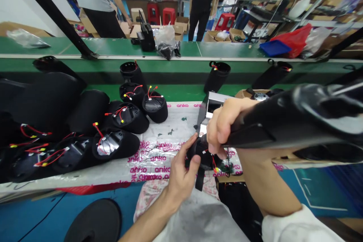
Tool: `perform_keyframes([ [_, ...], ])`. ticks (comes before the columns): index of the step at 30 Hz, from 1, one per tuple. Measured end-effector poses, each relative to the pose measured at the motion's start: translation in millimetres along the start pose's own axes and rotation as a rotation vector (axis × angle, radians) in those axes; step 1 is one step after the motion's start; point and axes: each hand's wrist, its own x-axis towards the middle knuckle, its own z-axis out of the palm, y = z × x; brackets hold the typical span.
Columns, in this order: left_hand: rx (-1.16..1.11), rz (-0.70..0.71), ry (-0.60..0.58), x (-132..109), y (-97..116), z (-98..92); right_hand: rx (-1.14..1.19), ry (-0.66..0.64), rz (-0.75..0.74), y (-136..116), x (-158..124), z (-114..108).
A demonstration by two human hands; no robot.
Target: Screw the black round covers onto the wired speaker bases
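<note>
My left hand (183,170) grips the near left side of a black fabric-covered cylindrical housing (194,155), thumb and fingers on its edge. Red and yellow-tipped wires (214,164) hang out beside it. Above the housing, my right hand (222,124) is wrapped around the narrow end of a long, glossy black tool (272,121) that looks like an electric screwdriver. Its body reaches up toward the camera and covers much of the right side; its tip is hidden behind my fingers. A silver metal block (215,100) stands just beyond my right hand.
Several black housings with red wires (116,143) crowd the left of the bench, which is covered in printed plastic film (154,155). More black cylinders (217,76) stand along the green conveyor (181,49). Two people (98,0) stand beyond. A black round stool seat (93,221) is below left.
</note>
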Motion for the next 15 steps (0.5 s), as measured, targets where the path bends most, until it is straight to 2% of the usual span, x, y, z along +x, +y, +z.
perform_keyframes([
  [3, 0.088, 0.079, -0.025, -12, -4, -1.7, 0.091, 0.039, -0.015, 7, 3, 6],
  [6, 0.169, 0.154, 0.007, -15, -13, 3.0, 0.081, 0.098, -0.032, 13, 1, 10],
  [11, 0.209, 0.310, 0.077, 0, -30, 10.6, 0.039, 0.171, -0.010, 13, 1, 8],
  [15, 0.114, 0.373, 0.067, 9, -35, 12.0, -0.001, 0.152, 0.001, 1, 5, 13],
])
